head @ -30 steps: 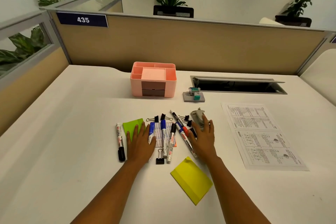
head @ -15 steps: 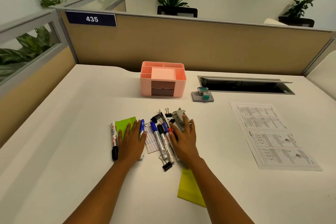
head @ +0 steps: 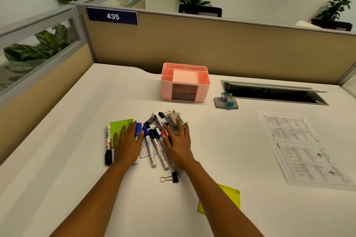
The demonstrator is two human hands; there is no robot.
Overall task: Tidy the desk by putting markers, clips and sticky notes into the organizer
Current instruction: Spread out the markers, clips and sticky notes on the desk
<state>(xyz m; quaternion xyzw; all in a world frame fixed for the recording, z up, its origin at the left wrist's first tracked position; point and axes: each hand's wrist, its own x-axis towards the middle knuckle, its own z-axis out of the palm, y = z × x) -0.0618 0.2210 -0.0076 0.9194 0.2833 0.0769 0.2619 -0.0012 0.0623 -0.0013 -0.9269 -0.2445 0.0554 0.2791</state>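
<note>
**A:** ok so head cam, the only view. What are the hands up to?

**B:** Both lie flat, palms down, on the white surface (head: 63, 121). Left hand (head: 127, 145) has its fingers (head: 133, 127) spread wide over a green sticky note pad (head: 120, 124) and a blue-capped marker (head: 138, 130). It's gripping nothing, just pressing down. Right hand (head: 178, 145) is the same deal, fingers splayed, resting on a grey stapler-looking thing (head: 174, 121) and the edge of the marker pile (head: 157, 145).

**A:** Where's the stuff sitting?

**B:** Markers are bunched between the two hands, silver barrels with blue, black and red caps. One black-capped marker (head: 108, 145) lies alone just left of the left hand. A few binder clips (head: 163, 114) are tangled at the far end of the pile, and one more binder clip (head: 172, 177) sits near the right wrist. A yellow sticky note pad (head: 230, 197) is partly hidden under the right forearm.

**A:** And the organizer?

**B:** The pink organizer (head: 185, 83) stands well beyond the pile, toward the partition. Its top compartments look empty from here. Printed sheets (head: 300, 146) lie off to the right.
</note>
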